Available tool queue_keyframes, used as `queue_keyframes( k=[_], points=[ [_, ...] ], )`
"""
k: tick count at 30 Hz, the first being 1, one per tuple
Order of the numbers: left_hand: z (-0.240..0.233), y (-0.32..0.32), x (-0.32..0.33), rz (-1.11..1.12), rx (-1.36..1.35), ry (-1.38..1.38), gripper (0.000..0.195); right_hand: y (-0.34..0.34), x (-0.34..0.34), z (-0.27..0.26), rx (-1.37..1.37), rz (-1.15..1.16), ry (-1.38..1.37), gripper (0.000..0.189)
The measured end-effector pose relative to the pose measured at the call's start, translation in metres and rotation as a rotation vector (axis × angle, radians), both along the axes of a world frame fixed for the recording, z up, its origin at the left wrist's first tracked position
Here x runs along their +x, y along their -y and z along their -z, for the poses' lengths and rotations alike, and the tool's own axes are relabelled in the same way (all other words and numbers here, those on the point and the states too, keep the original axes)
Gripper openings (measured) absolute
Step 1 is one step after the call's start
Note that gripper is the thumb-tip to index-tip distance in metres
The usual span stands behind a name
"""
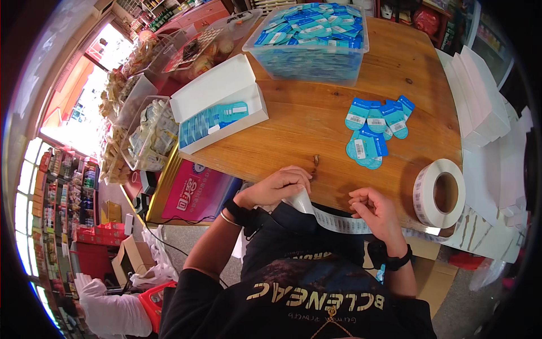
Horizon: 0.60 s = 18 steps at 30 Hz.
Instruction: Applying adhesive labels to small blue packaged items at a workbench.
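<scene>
My left hand pinches the end of a strip of barcode labels between thumb and fingers at the table's front edge. The strip hangs across my lap and runs right, behind my right hand, towards a large label roll on the table's right corner. My right hand is beside the strip, its thumb and fingers apart; whether it touches the strip is unclear. Several blue and teal packets with barcode labels lie in a loose pile beyond it. An open white carton holds a row of similar packets.
A clear plastic tub heaped with blue packets stands at the table's far side. Bins of bagged goods line the left. White folded cartons lie on a surface to the right. A dark cable hangs at the lower left.
</scene>
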<state>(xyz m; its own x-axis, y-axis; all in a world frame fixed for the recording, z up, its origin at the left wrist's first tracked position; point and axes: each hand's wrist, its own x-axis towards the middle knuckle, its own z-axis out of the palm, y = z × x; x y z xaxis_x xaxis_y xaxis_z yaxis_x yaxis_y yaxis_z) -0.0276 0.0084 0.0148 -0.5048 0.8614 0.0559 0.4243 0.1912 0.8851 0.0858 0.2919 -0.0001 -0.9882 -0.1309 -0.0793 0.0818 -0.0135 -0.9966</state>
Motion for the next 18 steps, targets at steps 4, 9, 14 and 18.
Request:
queue_keyframes(
  k=[4, 9, 14, 18],
  points=[
    [-0.007, 0.010, 0.013, -0.127, 0.039, 0.095, 0.019, -0.004, 0.000, 0.002, 0.038, -0.060, -0.002, 0.020],
    [-0.036, 0.058, 0.031, -0.333, -0.071, 0.103, 0.019, -0.003, 0.000, 0.001, 0.039, -0.058, 0.009, 0.020],
    [-0.047, 0.113, 0.046, -0.402, -0.167, 0.036, 0.016, -0.002, -0.011, -0.038, 0.092, -0.215, 0.040, 0.023],
    [-0.034, 0.146, 0.056, -0.452, -0.268, 0.086, 0.015, 0.013, -0.030, -0.105, 0.250, -0.389, -0.107, 0.028]
  ],
)
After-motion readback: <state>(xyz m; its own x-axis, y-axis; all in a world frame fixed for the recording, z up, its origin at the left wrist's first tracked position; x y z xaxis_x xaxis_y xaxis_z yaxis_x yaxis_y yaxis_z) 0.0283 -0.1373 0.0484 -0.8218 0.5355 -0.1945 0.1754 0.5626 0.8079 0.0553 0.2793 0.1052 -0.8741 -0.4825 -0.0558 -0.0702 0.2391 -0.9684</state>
